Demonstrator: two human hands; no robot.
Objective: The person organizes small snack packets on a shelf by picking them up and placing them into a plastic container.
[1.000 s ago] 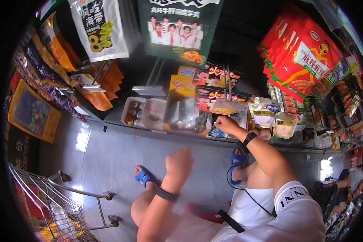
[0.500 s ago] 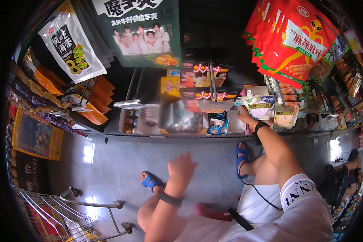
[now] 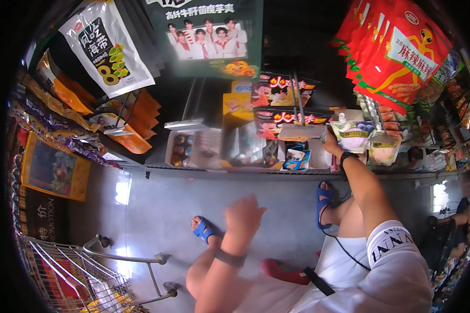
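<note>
My right hand [image 3: 331, 143] reaches into the low shelf, between a black snack packet [image 3: 313, 116] hanging on a hook and a white spouted pouch [image 3: 353, 136] with purple fruit on it. Its fingertips lie partly hidden at the packet's edge and the price-tag holder [image 3: 301, 132], so any grip does not show. My left hand [image 3: 244, 216] is raised over the floor, away from the goods. Motion smears its fingers. Below the right hand's side stands a white box [image 3: 318, 161], with a small blue packet [image 3: 296, 158] in the box to its left.
Large snack bags hang above: white-and-black [image 3: 107, 52], dark green [image 3: 214, 65] and red [image 3: 397, 57]. Further boxes line the shelf, one with round wrapped pieces [image 3: 181, 151]. A wire shopping cart [image 3: 83, 261] stands at lower left. Another person [image 3: 462, 219] is at far right.
The view has swung left, so shelf and goods sit further right in the picture. My right hand stays beside the spouted pouch. My left hand is still raised and blurred.
</note>
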